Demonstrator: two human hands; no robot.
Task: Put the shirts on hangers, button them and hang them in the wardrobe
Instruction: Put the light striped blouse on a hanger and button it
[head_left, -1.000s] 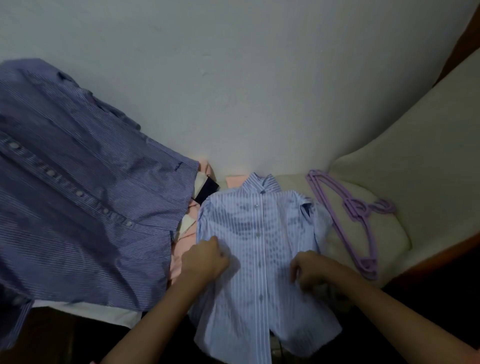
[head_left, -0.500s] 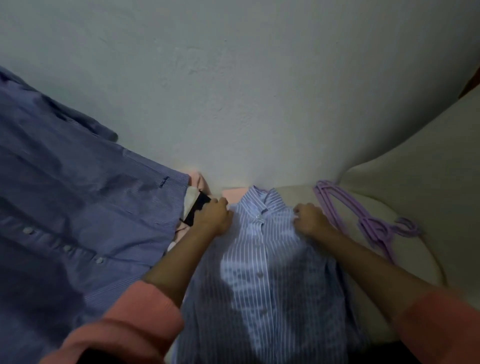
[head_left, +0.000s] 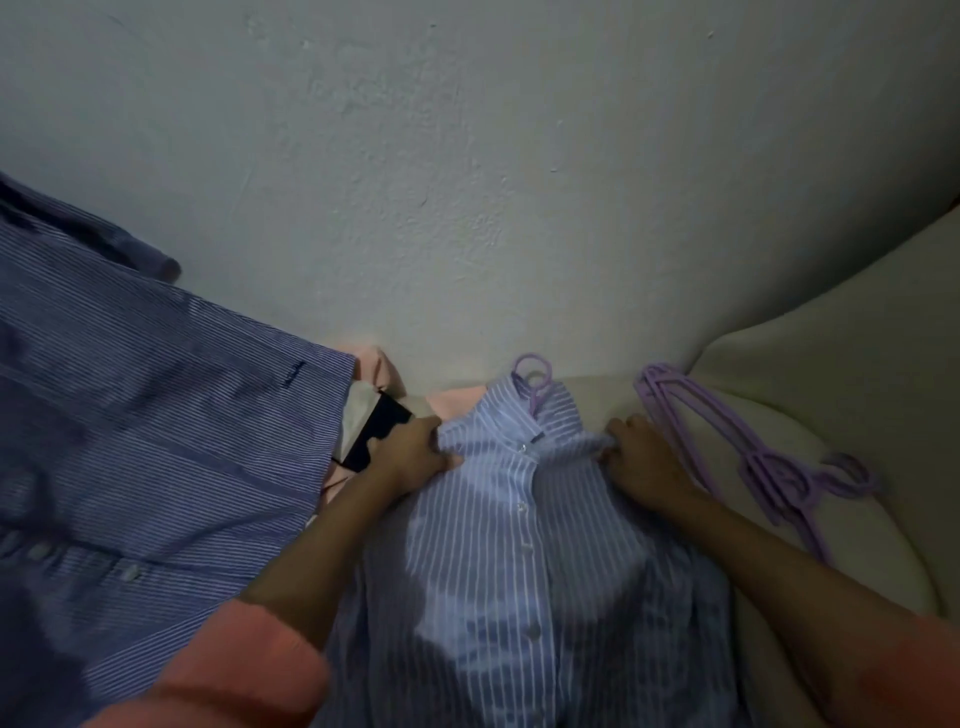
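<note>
Light-blue striped shirt lay buttoned on a purple hanger; left hand and right hand each gripped a shoulder, fingers clamped on fabric.

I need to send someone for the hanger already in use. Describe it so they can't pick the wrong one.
Start at the pale wall. Just below it lies the light blue striped shirt, held at the shoulders by both hands. The hanger in use is the purple hook poking from its collar, unlike the loose purple hangers lying bare to the right.
</note>
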